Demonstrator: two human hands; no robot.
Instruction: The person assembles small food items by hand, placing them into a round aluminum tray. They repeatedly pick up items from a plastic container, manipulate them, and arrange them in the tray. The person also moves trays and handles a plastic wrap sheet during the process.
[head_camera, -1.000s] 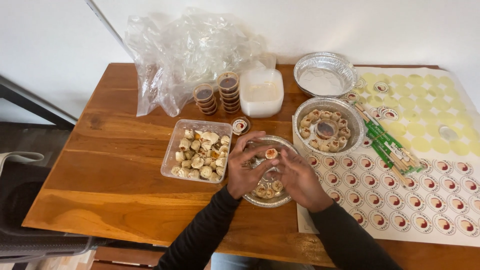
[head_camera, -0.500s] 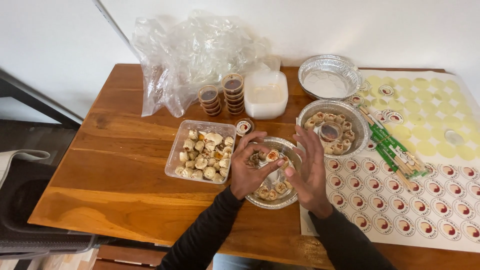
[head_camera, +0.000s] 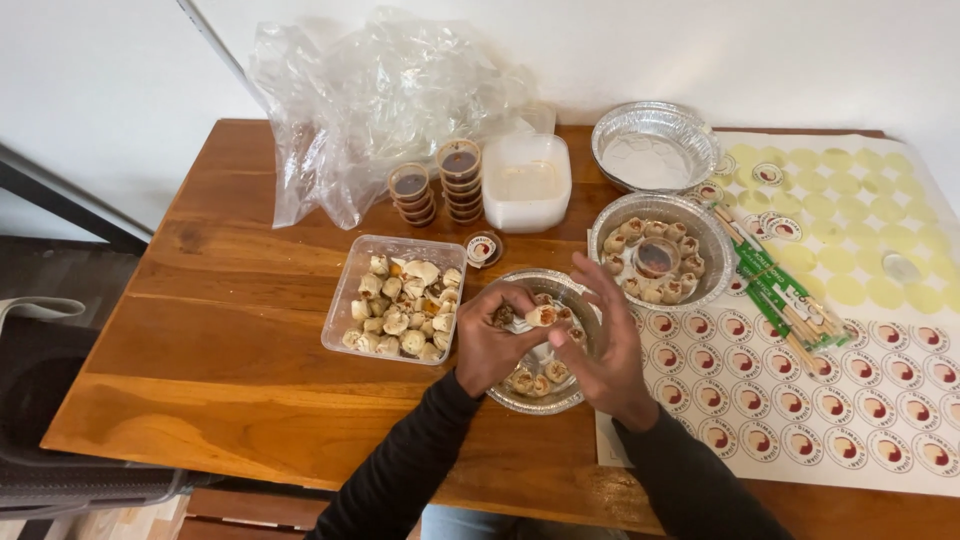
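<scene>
Your left hand (head_camera: 492, 345) pinches a small filled roll (head_camera: 541, 316) between thumb and fingertips, held just above the near foil tray (head_camera: 580, 292). The roll's long axis lies roughly left to right, its cut end turned toward your right. Below it the tray already carries a partial ring of rolls along its near side.

Your right hand (head_camera: 608, 352) hangs over the tray's right half, fingers spread and loose, holding nothing; its fingertips sit just beside the roll, on its right. So the roll lies straight ahead of the left hand and to the left of the right one; the left is the nearer.

Plastic tub of loose rolls (head_camera: 398, 300) stands on the bench (head_camera: 220, 350) just left of your left hand. The filled foil tray (head_camera: 660, 262), sauce cup in its middle, sits beyond the right hand.
</scene>
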